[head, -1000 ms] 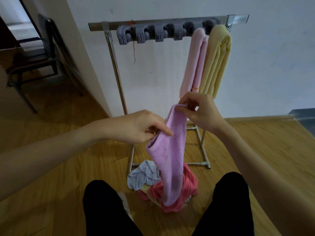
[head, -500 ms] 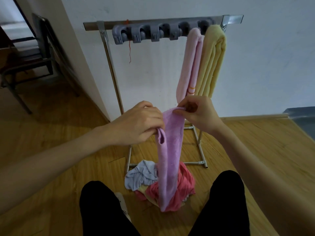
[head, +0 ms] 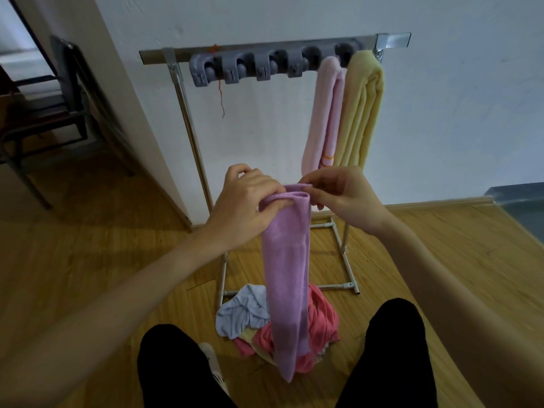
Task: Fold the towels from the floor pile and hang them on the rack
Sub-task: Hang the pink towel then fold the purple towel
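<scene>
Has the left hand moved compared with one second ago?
Yes. The left hand moved right along the folded purple terry towel towards the right hand, judged against the grey metal rack behind; both hands now nearly meet at the towel's top.

Purple towel (head: 287,272) in hand. Pale pink towel (head: 323,113) and yellow towel (head: 360,110) on rack. Red and light blue in floor pile (head: 259,316).

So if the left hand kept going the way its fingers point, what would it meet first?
The left hand points rightward across the purple towel, so it would probably meet the right hand first; depth is uncertain.
</scene>
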`<state>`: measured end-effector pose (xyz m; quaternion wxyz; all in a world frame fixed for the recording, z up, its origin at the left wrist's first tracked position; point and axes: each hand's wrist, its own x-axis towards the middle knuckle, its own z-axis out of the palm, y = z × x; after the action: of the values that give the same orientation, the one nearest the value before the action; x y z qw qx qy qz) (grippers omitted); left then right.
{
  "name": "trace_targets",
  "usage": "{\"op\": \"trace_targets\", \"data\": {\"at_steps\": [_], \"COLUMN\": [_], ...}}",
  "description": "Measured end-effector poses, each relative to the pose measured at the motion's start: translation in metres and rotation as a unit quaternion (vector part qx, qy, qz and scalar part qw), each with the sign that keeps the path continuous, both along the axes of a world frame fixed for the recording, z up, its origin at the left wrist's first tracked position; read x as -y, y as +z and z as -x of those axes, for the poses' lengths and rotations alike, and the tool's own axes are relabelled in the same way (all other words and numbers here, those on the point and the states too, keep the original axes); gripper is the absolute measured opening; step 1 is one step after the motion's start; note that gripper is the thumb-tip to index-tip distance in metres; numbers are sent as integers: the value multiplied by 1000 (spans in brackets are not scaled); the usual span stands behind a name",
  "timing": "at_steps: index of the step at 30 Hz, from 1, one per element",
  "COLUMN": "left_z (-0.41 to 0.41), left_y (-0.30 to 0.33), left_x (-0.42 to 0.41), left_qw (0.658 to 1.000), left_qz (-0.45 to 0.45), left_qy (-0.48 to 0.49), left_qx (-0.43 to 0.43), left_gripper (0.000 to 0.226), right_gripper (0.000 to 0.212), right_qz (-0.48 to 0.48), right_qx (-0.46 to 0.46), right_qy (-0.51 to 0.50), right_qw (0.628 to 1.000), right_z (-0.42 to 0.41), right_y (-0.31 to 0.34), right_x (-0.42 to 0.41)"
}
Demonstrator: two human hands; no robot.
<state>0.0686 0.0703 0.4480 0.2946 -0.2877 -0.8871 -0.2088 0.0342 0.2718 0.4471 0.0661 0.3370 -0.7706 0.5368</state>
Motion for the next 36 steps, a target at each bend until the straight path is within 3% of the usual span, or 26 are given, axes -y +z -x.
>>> {"op": "trace_targets", "data": {"at_steps": [16,23,25,27,29,31,36], "left_z": [2,7,4,0,-5,-6,8], "left_y": [9,9,-3,-22,-43,-67,-115], "left_x": [-10,-8,-3,5,12,18,28], "left_qw": [995,993,987,973,934,875,843], "left_qz": [-59,-90,-151,-213,-263,-319,-300], "left_qy": [66,41,39,31,22,15,51], "left_qx": [-38,-71,-25,88,242,364,443], "left_gripper": [23,32,62,82,71,44,25], "right_gripper": [30,24,24,25,24,23,20], "right_qz": [76,138,155,174,191,204,238], "right_qx": [28,29,42,62,86,102,118], "right_qy": [33,-33,-54,-58,-66,-77,-88], "right_qw": [996,989,986,981,976,971,960], "right_z": [-8,2,5,5,6,5,2], "right_y": [2,6,9,12,14,16,26], "right_x": [2,14,19,24,28,34,46]}}
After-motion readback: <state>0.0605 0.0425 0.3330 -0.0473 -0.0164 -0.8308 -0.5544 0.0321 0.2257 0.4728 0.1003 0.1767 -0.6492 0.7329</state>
